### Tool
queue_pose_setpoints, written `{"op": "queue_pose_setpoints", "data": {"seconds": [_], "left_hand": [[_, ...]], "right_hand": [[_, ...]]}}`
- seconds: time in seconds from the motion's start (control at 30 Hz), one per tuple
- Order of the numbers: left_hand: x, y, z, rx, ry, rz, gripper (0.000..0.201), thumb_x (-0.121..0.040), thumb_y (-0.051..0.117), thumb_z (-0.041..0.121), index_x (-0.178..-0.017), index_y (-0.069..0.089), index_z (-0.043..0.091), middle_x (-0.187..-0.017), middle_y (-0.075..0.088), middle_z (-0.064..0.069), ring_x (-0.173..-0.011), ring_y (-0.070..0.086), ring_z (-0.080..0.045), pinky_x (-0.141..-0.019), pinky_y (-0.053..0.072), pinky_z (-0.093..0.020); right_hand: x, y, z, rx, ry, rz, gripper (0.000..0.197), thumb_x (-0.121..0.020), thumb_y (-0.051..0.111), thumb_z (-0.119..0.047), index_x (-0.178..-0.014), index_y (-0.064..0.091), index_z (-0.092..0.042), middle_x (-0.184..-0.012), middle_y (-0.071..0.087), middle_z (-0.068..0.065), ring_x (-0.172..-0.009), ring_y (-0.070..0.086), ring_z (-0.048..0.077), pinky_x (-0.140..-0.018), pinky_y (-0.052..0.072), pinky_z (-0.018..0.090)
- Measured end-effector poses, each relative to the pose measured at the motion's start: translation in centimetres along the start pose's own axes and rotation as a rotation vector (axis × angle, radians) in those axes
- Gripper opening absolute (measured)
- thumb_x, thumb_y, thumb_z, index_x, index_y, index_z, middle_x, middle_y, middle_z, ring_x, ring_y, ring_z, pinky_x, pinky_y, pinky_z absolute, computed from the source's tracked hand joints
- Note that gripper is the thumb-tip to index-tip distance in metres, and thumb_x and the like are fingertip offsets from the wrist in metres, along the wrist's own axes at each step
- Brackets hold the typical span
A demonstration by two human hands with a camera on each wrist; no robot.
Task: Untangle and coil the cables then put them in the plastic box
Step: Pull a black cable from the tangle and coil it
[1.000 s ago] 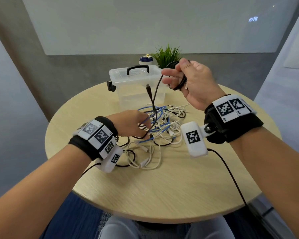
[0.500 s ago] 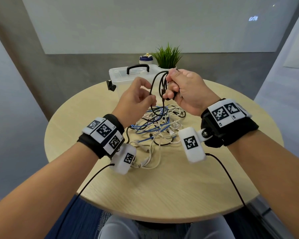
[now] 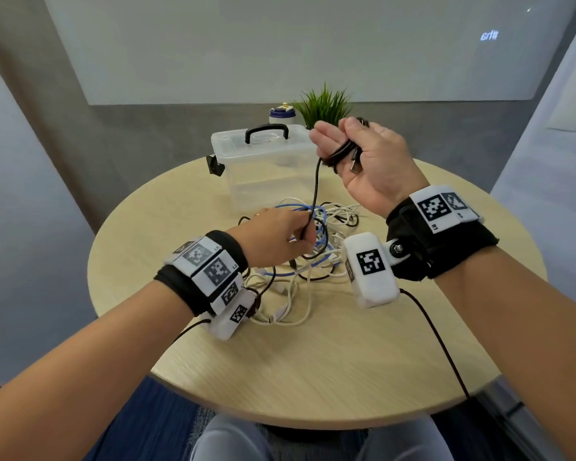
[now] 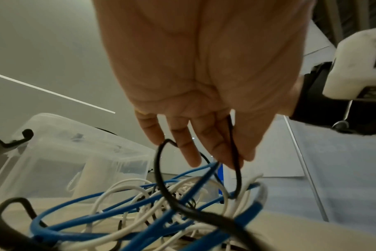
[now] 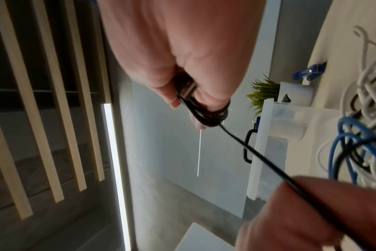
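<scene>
My right hand point(image 3: 363, 161) is raised in front of the plastic box point(image 3: 263, 161), palm toward me. It holds several loops of a black cable point(image 3: 341, 151) wound round its fingers point(image 5: 204, 108), the USB plug point(image 3: 355, 166) lying against the palm. The cable's free length point(image 3: 315, 191) runs down to my left hand point(image 3: 276, 237), which pinches it point(image 4: 234, 152) between thumb and forefinger just above the tangled pile point(image 3: 313, 247) of white, blue and black cables point(image 4: 161, 212) on the round table point(image 3: 313, 361).
The clear box has a closed lid with a black handle point(image 3: 266, 131) and a black side latch point(image 3: 215, 166). Behind it stand a small green plant point(image 3: 323, 104) and a white bottle with a blue cap point(image 3: 281, 114). The table's near half holds only trailing white cable ends.
My left hand dropped from beside the right hand back down to the pile, sliding along the black cable. The right hand rose and turned palm toward me with another loop on it.
</scene>
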State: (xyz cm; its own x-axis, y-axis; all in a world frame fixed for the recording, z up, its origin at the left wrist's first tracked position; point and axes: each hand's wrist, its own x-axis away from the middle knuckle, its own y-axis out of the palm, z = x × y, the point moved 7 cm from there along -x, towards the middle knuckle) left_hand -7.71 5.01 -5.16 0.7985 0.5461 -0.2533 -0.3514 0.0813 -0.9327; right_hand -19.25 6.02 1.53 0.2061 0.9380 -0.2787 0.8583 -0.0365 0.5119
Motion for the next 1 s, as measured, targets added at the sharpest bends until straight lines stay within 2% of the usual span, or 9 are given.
{"op": "queue_pose_setpoints", "data": {"seconds": [0.1,0.23,0.3,0.37,0.47,0.63,0.8,0.9,1.0], "left_hand": [[0.2,0.3,0.5,-0.019,0.031,-0.064,0.009,-0.090,0.056,0.022,-0.091,0.062,0.016,-0.087,0.066,0.005,-0.088,0.056,-0.020,-0.083,0.043,-0.032],[0.3,-0.2,1.1,0.125,0.093,-0.071,0.014,-0.095,0.047,0.026,-0.088,0.058,0.020,-0.075,0.064,0.014,-0.078,0.058,-0.009,-0.074,0.041,-0.019],[0.3,-1.3,0.9,0.234,0.073,0.015,0.017,-0.098,0.042,0.024,-0.084,0.052,0.023,-0.071,0.060,0.011,-0.067,0.054,-0.002,-0.067,0.041,-0.021],[0.3,-2.6,0.4,0.293,0.058,0.142,0.020,-0.099,0.036,0.025,-0.081,0.045,0.029,-0.069,0.059,0.010,-0.065,0.054,-0.008,-0.066,0.044,-0.026],[0.2,-4.0,-0.4,0.326,0.019,0.294,0.021,-0.100,0.033,0.025,-0.082,0.041,0.029,-0.069,0.064,0.013,-0.079,0.062,-0.023,-0.075,0.047,-0.036],[-0.1,-5.5,-1.3,0.333,-0.032,0.427,0.014,-0.102,0.035,0.014,-0.091,0.043,0.016,-0.078,0.058,0.018,-0.072,0.053,0.012,-0.064,0.036,-0.005],[0.0,-5.0,-3.9,0.403,-0.203,0.416,0.022,-0.103,0.030,0.021,-0.085,0.042,0.018,-0.092,0.069,0.004,-0.087,0.062,-0.011,-0.069,0.042,-0.011],[0.0,-4.0,-3.9,0.308,-0.205,0.330,0.025,-0.102,0.030,0.019,-0.079,0.038,0.022,-0.081,0.068,0.007,-0.077,0.062,-0.022,-0.068,0.045,-0.024],[-0.1,-2.8,-2.8,0.110,-0.149,0.240,0.018,-0.101,0.032,0.019,-0.086,0.041,0.017,-0.079,0.067,0.006,-0.067,0.051,-0.018,-0.066,0.038,-0.025]], "right_hand": [[-0.5,-0.8,0.2,0.214,-0.044,0.044,0.011,-0.100,0.045,-0.010,-0.099,0.053,-0.003,-0.124,0.057,0.024,-0.120,0.056,0.030,-0.105,0.044,0.037],[-0.5,-0.7,0.2,0.991,-0.190,-0.022,0.025,-0.099,0.048,-0.025,-0.112,0.054,-0.005,-0.104,0.064,0.018,-0.094,0.059,0.034,-0.085,0.048,0.044],[-0.2,-0.5,0.9,1.206,-0.184,-0.116,0.019,-0.099,0.045,-0.022,-0.110,0.052,-0.007,-0.109,0.064,0.014,-0.097,0.060,0.026,-0.087,0.047,0.040],[-0.1,-0.6,1.4,1.283,-0.161,-0.188,0.013,-0.099,0.043,-0.019,-0.103,0.050,-0.009,-0.099,0.066,0.008,-0.083,0.061,0.004,-0.074,0.046,0.034],[0.4,-0.4,1.6,1.262,-0.133,-0.233,0.019,-0.101,0.041,-0.027,-0.089,0.048,-0.014,-0.076,0.062,0.001,-0.055,0.051,-0.004,-0.060,0.040,0.026],[1.2,0.3,2.4,1.250,-0.067,-0.368,0.032,-0.096,0.050,-0.040,-0.076,0.052,-0.016,-0.055,0.049,-0.002,-0.044,0.045,0.003,-0.047,0.038,0.019],[1.3,0.3,2.1,0.884,0.038,-0.363,0.037,-0.103,0.038,-0.031,-0.071,0.046,-0.014,-0.038,0.037,-0.010,-0.043,0.042,0.014,-0.080,0.055,0.037],[1.3,1.1,1.3,0.589,0.078,-0.341,0.038,-0.104,0.033,-0.029,-0.072,0.043,-0.013,-0.040,0.034,-0.007,-0.042,0.037,0.013,-0.077,0.053,0.034],[0.9,1.5,0.5,0.332,0.072,-0.291,0.036,-0.105,0.031,-0.029,-0.074,0.042,-0.012,-0.047,0.051,-0.002,-0.046,0.051,0.016,-0.069,0.052,0.031]]}}
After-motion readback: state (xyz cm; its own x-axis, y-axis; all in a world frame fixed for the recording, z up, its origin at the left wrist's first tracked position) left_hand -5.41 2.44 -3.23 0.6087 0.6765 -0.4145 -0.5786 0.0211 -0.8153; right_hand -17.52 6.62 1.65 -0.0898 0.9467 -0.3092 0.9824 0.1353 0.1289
